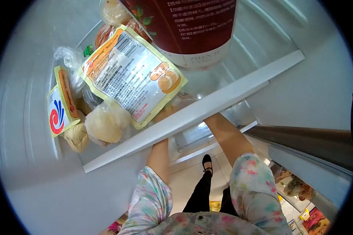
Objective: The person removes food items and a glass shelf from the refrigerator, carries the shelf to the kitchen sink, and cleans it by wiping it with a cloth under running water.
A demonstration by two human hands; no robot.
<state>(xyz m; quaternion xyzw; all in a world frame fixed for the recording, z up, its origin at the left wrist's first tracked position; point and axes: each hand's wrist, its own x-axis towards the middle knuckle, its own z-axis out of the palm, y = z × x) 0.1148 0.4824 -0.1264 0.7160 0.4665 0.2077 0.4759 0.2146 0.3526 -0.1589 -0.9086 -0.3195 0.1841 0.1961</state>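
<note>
- We look into a pale fridge interior (23, 102), whose walls curve up around everything.
- Across it runs a clear shelf with a white front edge (196, 111), slanting up to the right in our view.
- Both our arms, in flowered sleeves (147, 196), reach beneath that edge; tiled floor (184, 172) and a black shoe (208, 159) show between them.
- A clear plastic bin (192, 137) sits below the edge, between our forearms; it is the thing nearest our hands.
- Our left hand (166, 112) shows dimly through the clear shelf; we cannot tell whether its fingers are apart or clamped on anything. Our right hand is hidden behind the white edge, so we cannot tell its state either.
- A dark red tub (188, 23) with pale lettering stands on the shelf, cut off by the top of our view.
- Just left of the tub, a yellow-edged packet (125, 78) with a barcode and small print leans over bagged food.
- Farther left we see a smaller-looking packet (58, 111) with a blue and red swirl.
- By the first packet's lower corner lies a pale lump in clear plastic (108, 121).
- Beside that lump rests a yellowish bundle (76, 137), smaller again.
</note>
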